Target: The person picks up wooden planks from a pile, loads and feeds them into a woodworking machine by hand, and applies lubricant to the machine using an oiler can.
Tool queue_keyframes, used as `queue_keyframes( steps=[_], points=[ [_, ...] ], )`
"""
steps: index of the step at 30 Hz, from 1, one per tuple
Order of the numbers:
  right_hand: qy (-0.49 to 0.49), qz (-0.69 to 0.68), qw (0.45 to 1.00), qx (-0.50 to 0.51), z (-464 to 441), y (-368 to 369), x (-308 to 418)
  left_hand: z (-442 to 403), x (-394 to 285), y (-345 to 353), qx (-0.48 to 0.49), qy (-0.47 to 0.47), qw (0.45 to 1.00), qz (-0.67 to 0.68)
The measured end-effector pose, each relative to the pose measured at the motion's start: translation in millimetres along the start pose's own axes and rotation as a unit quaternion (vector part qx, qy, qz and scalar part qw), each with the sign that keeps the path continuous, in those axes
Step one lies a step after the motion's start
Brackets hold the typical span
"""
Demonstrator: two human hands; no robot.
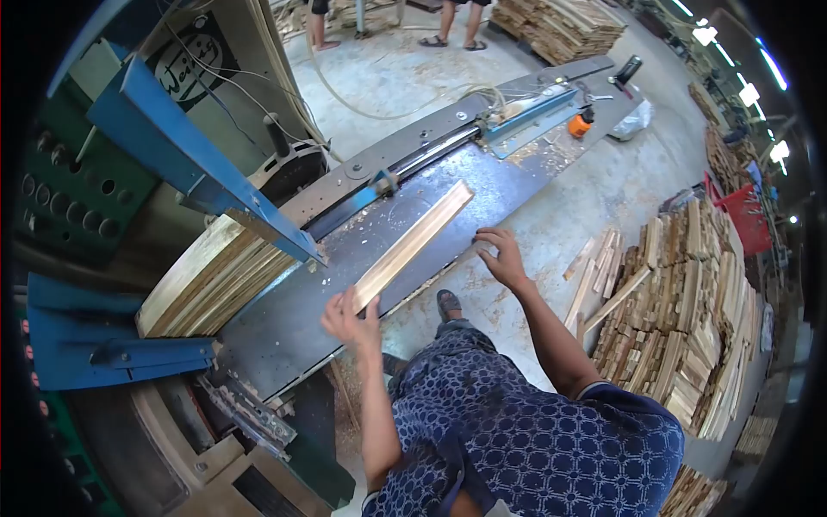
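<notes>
My left hand is closed on the near end of a long, narrow wooden strip. The strip lies slantwise above the dark metal machine table, its far end pointing up and to the right. My right hand is at the table's near edge, fingers apart, holding nothing. Left of the strip, a stack of wooden boards stands in the blue metal frame.
A metal rail with a blue fence runs along the table's far side. An orange bottle stands near it. Stacked wood fills the floor at right. Another person's legs show beyond.
</notes>
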State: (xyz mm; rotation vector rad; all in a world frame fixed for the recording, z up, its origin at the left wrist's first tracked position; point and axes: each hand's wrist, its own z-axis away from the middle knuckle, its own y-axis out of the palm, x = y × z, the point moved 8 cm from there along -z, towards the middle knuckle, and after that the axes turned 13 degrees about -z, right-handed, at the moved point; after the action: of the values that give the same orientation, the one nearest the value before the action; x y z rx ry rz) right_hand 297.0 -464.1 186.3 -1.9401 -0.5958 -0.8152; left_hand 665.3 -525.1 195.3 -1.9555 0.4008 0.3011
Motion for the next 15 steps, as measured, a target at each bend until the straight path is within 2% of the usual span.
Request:
queue_keyframes(
  steps=[6, 8, 9, 11, 13, 15],
  points=[
    [0.056, -0.089, 0.994, 0.007, -15, -16, -28, -7, -79, 53, 0.059, 0.015, 0.997, 0.057],
    [0.079, -0.127, 0.988, 0.025, -22, -25, -42, -11, -105, 70, 0.085, 0.065, 0.989, 0.106],
    [0.107, -0.147, 0.983, 0.031, -25, -29, -53, -13, -106, 73, 0.084, 0.061, 0.99, 0.099],
    [0.093, -0.151, 0.984, 0.009, -29, -47, -67, -16, -108, 78, 0.083, 0.038, 0.994, 0.064],
    [0.147, -0.173, 0.974, 0.02, -28, -58, -93, -23, -108, 69, 0.11, 0.045, 0.988, 0.099],
    [0.158, -0.181, 0.971, -0.008, -29, -69, -124, -22, -97, 65, 0.136, 0.043, 0.98, 0.135]
  ],
)
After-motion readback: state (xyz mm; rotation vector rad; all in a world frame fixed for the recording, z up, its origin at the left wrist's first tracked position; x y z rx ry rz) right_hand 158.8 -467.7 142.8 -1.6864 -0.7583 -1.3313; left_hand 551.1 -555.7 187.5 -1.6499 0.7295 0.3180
